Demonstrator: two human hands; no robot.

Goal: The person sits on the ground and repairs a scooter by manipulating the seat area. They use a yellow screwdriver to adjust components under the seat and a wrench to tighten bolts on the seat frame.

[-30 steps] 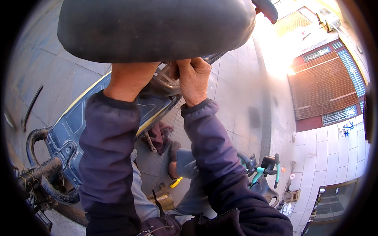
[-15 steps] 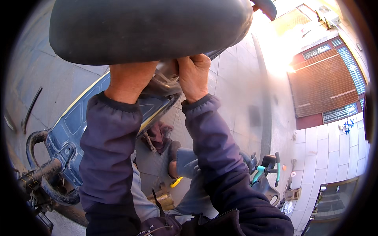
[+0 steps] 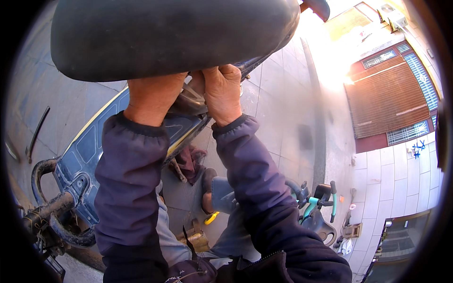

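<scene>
A big black scooter seat hangs raised across the top of the view. Both of my hands reach up under its rear edge. My left hand is mostly a wrist and back of hand; its fingers are hidden behind the seat. My right hand has its fingers curled around a grey metal part just below the seat, above the scooter's blue body panel with a yellow stripe. What exactly the fingers pinch is hidden.
A dark red rag and small tools lie on the paved ground by my shoe. A yellow-handled tool lies near my knee. A teal and black children's scooter stands at lower right. A shuttered shopfront is at right.
The seat and both hands sit slightly lower in the view than a second ago. My right hand's fingers have closed in a little tighter under the seat.
</scene>
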